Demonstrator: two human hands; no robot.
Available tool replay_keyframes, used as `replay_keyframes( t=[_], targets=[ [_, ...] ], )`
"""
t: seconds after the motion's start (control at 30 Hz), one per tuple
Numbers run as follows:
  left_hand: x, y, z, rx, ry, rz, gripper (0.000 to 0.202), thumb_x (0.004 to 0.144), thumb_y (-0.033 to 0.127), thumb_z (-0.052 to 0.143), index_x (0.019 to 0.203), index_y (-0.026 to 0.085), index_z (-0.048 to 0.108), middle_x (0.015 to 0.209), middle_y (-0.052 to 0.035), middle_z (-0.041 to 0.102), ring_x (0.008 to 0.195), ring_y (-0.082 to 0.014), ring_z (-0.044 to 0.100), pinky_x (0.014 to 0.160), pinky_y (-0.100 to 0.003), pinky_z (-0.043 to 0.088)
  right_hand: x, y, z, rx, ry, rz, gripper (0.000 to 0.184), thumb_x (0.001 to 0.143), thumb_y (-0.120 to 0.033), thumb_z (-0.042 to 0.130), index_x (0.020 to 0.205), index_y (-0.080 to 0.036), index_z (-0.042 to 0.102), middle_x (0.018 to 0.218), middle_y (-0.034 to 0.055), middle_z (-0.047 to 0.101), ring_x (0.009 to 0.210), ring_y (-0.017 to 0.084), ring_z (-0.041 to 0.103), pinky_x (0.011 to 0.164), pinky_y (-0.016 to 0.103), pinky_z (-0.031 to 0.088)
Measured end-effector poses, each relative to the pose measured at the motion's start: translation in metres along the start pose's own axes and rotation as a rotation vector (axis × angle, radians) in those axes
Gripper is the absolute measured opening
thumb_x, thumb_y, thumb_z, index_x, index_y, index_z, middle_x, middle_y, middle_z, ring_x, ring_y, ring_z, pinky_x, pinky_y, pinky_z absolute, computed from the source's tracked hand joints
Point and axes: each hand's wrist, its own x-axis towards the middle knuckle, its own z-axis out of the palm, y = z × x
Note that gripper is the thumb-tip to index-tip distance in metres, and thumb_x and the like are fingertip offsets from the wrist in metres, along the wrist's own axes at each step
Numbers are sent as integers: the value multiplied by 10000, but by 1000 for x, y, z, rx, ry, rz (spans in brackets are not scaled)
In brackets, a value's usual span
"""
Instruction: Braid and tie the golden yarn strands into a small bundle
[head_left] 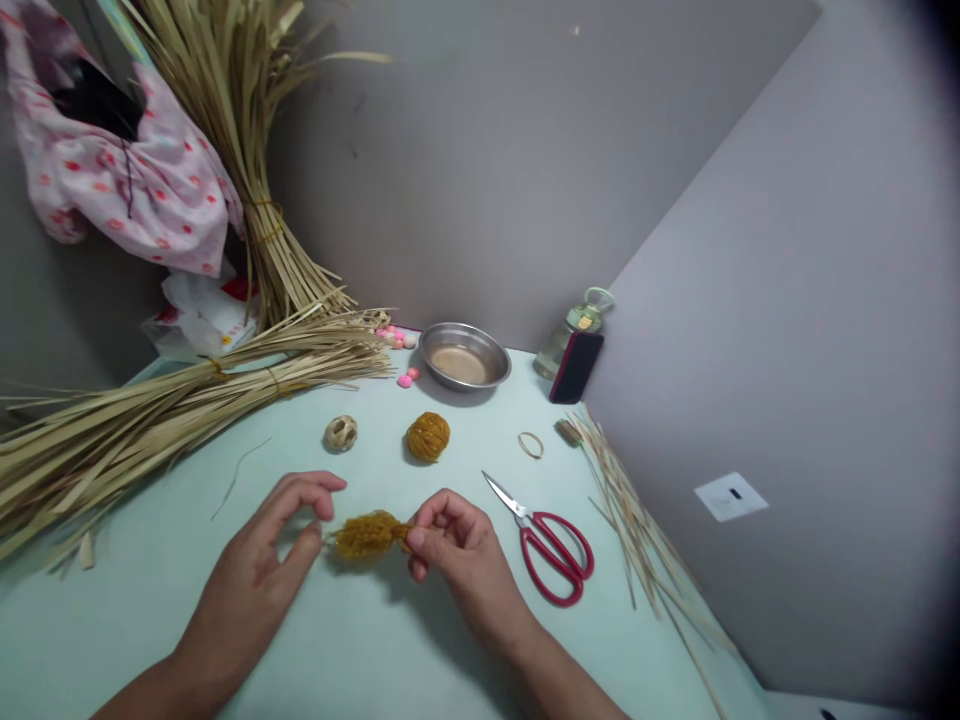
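Observation:
In the head view, a loose, net-like bundle of mustard yarn (366,537) lies sideways between my hands, just above the table. My right hand (454,540) pinches its narrow right end between thumb and fingers. At its other end, a pale strand sticks out beside my left hand (274,545), whose thumb and fingers are curved but apart. Behind the bundle sits a round ball of the same mustard yarn (427,437). A small woven straw ball (340,433) is left of that. Scissors with red handles (551,555) lie to the right of my right hand, blades slightly apart.
A metal bowl (465,360) of cloudy liquid stands at the back, near pink pieces (406,381). Straw bundles (300,360) cover the left side. A phone (577,367) leans on a bottle (553,350). A small ring (531,446) and thin straw strips (637,530) lie right.

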Motion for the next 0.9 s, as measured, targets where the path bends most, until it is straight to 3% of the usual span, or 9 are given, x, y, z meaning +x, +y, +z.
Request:
replay_keyframes(
  t=[0.1,0.2,0.27,0.33,0.43,0.57,0.7,0.9],
  targets=[
    [-6,-6,3,84,101,180,98,916,224,488,971,298,519,1235,-32,574,1246,-261,496,1061,-394,349,-3,1,5,-60,-17,50,339,686,-366,827,744,-158,566,607,-48,557,506,72,493,529,205,365],
    [-16,-17,16,82,-34,365,208,918,257,541,1117,316,530,1273,-42,584,1284,-253,496,1084,-378,383,-7,7,14,-76,-120,97,326,642,-314,851,734,-154,582,618,-35,565,550,86,504,542,207,366],
    [-21,-25,25,36,-172,331,404,858,395,646,1232,321,512,1355,-76,569,1268,-299,529,1021,-376,467,-10,9,20,-40,-171,87,297,630,-263,849,715,-148,589,655,-18,592,599,92,521,586,211,383],
    [-22,-27,31,-62,-326,209,611,804,498,686,1336,332,439,1319,-89,620,1127,-307,635,913,-367,543,-10,9,22,10,-166,54,270,640,-241,835,700,-146,589,692,-6,613,631,94,531,627,216,402],
    [-17,-20,29,-135,-438,4,580,828,522,638,1331,323,428,1096,-52,726,923,-272,700,813,-349,557,-9,5,19,42,-113,22,262,675,-270,814,722,-151,585,672,-7,612,595,94,529,598,218,409],
    [-10,-3,21,-105,-449,-144,309,876,528,557,1075,294,532,827,25,713,751,-204,652,692,-277,494,-6,0,12,-50,-35,7,258,694,-291,808,752,-144,604,588,-32,564,527,90,504,544,213,385],
    [-8,3,20,-124,-404,-195,319,920,572,435,853,266,498,614,79,517,562,-148,516,570,-244,413,-7,-1,9,-110,-29,-14,251,719,-308,798,762,-139,618,622,-25,563,554,85,479,550,209,366],
    [-9,0,20,-76,-382,-241,369,937,598,361,862,265,502,527,104,334,496,-139,351,517,-248,327,-7,-8,3,-201,-41,-86,247,877,-385,646,836,-142,636,668,-9,558,624,109,500,608,232,402]
  ],
)
